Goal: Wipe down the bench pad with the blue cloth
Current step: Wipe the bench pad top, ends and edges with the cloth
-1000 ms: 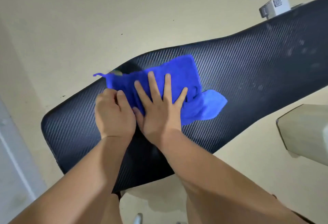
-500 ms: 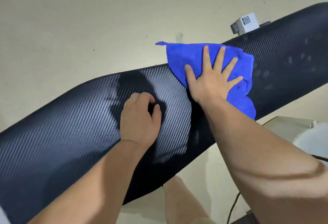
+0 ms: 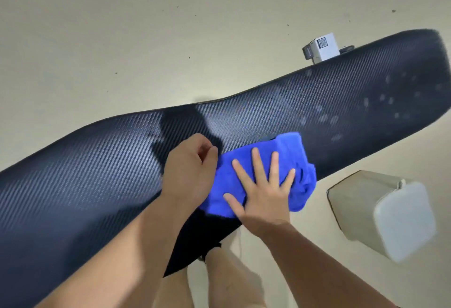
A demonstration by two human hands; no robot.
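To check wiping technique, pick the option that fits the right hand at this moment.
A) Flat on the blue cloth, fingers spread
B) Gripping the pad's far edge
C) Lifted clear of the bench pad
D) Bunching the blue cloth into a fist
A: the right hand lies palm-down with its fingers straight and spread on the blue cloth, pressing it onto the bench pad.

Even overhead light, wide-angle bending, soft blur at edges.
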